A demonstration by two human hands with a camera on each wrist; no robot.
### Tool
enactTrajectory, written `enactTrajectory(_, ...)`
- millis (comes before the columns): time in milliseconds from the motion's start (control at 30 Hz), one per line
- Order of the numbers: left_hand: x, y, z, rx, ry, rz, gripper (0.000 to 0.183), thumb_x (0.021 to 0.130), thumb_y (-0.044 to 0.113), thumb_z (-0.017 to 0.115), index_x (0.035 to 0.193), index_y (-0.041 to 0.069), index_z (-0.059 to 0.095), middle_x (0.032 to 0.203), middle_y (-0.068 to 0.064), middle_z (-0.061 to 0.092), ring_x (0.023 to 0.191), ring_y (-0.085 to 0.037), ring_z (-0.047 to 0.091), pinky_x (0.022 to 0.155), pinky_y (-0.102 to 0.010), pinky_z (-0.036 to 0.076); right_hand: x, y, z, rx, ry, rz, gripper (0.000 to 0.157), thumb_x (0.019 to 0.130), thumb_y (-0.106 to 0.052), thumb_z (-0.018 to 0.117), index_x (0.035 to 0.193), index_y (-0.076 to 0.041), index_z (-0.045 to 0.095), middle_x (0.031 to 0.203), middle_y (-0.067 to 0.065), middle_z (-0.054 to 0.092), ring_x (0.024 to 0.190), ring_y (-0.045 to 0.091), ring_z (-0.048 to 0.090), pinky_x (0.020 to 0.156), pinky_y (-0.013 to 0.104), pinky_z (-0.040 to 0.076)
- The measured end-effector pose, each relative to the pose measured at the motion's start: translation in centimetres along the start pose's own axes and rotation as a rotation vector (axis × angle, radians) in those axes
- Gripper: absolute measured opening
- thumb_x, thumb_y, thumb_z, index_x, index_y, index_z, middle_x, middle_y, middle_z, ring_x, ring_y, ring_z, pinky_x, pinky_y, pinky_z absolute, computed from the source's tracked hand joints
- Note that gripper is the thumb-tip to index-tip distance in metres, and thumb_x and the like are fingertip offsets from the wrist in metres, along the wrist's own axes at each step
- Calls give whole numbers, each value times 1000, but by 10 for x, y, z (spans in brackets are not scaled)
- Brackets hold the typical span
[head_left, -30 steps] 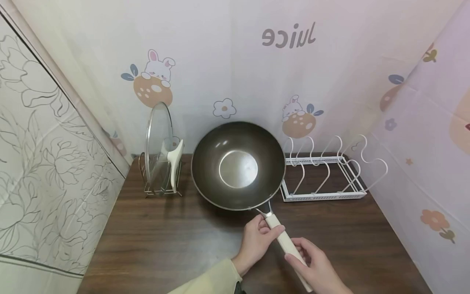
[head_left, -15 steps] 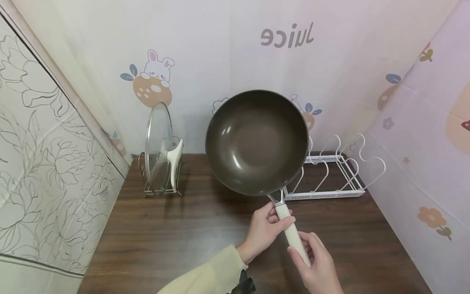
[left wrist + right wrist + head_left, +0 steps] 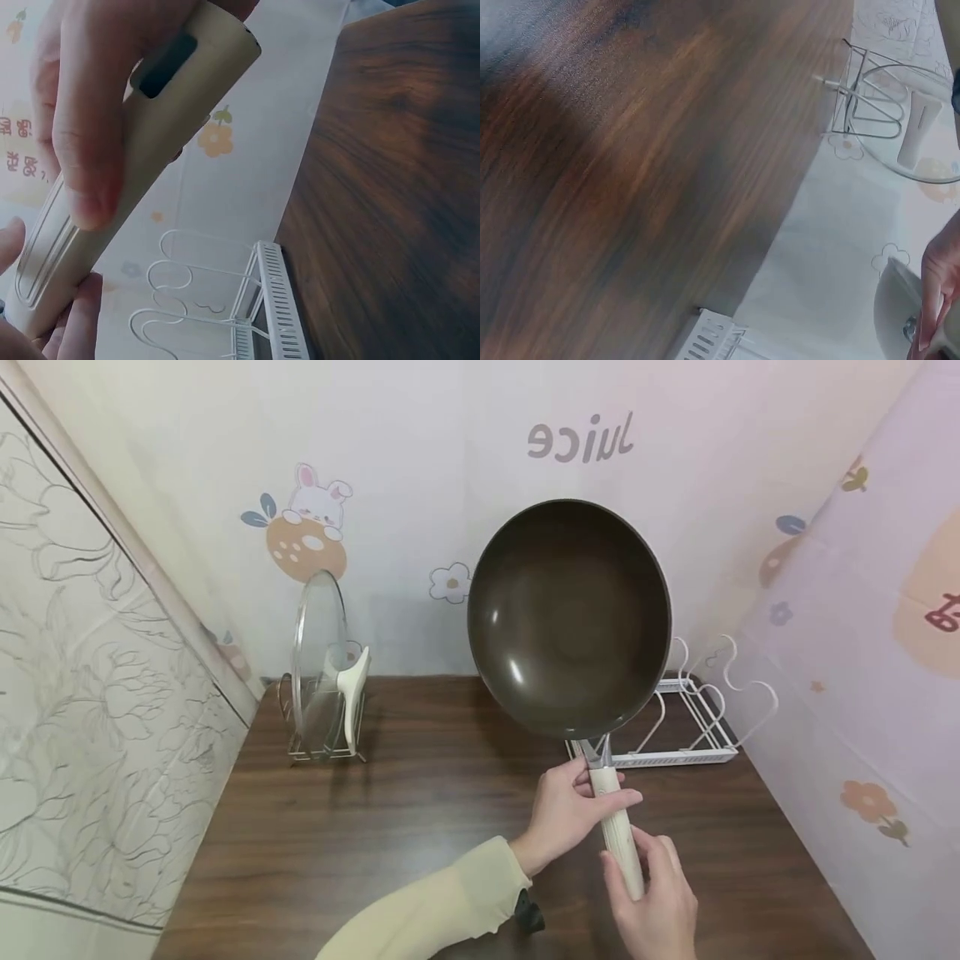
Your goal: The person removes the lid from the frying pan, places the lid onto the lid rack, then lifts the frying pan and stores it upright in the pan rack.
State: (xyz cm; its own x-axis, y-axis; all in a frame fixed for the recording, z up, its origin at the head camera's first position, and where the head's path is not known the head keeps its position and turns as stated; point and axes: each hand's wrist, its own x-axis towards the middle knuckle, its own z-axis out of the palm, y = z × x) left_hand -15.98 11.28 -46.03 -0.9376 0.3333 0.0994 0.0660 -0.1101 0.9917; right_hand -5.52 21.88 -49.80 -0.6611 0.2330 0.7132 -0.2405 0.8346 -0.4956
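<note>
A dark brown wok (image 3: 570,618) is tilted up with its inside facing me, overlapping the left part of a white wire rack (image 3: 678,758) in the head view. My left hand (image 3: 566,814) grips the cream handle (image 3: 619,835) near the metal bracket, thumb laid across it. Lower down, my right hand (image 3: 660,893) holds the same handle near its end. In the left wrist view fingers (image 3: 90,165) wrap the handle (image 3: 169,120). The right wrist view catches only a strip of the wok's pale outer side (image 3: 892,311) beside a hand (image 3: 941,277).
At the left back of the dark wooden table (image 3: 337,852), a wire stand (image 3: 326,753) holds an upright glass lid (image 3: 318,660) with a cream handle (image 3: 354,697). Printed cloth (image 3: 420,460) hangs behind and on the right. A patterned panel (image 3: 75,710) borders the left side.
The wok has risen off the table area, tilted more upright and moved right, from the middle to in front of the white rack. Both hands moved with it, still gripping the handle.
</note>
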Motion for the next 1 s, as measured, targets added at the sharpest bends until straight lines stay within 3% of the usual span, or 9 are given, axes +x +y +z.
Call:
enactTrajectory(133,6,6,10,21,-13,-9,30,79,24,91,101,12,75,93,3,82,77,9,73,69,-14,60,-1,4,1,-38,77,13,45,70,-9,81,111,6,69,80,10,58,71,-7,44,46,20,35)
enactTrajectory(233,13,12,16,-7,-55,5,28,83,17,87,106,9,73,99,-5,82,79,7,73,71,-14,60,3,5,1,-8,105,57,46,71,-4,82,113,9,68,85,12,61,79,-13,45,56,10,39)
enactTrajectory(300,17,17,19,-59,-101,13,28,86,12,84,111,6,72,105,-11,81,84,5,74,76,-15,61,7,3,-2,34,100,126,47,69,3,84,113,10,68,90,2,64,85,-17,48,65,2,42)
enactTrajectory(400,23,22,20,-115,-160,18,31,87,9,82,115,3,69,111,-13,80,87,5,74,79,-16,61,14,1,-10,105,38,240,49,71,10,85,117,9,68,100,-17,63,89,-17,54,75,-3,45)
enactTrajectory(467,26,25,20,-119,-180,27,32,88,9,81,117,5,69,113,-12,79,88,7,74,80,-16,61,19,2,-16,164,-25,316,47,74,12,83,119,7,68,103,-28,61,86,-15,60,73,-1,50)
enactTrajectory(633,31,28,21,-72,-225,35,33,88,14,82,120,12,71,112,-4,81,89,7,74,81,-15,61,27,11,-29,294,-172,421,46,78,18,78,121,5,66,90,-23,69,75,-7,69,66,8,58)
enactTrajectory(767,35,28,23,-52,-284,32,33,89,16,81,121,14,72,112,0,81,95,3,75,83,-15,61,28,18,-29,341,-182,378,47,75,22,76,119,8,64,88,-19,69,72,-5,68,63,9,57)
enactTrajectory(1000,45,23,28,-58,-432,71,34,92,11,78,125,11,69,117,-5,79,94,8,73,87,-17,61,20,31,-23,280,-42,250,49,70,22,77,116,10,65,99,-25,64,81,-12,63,70,1,53)
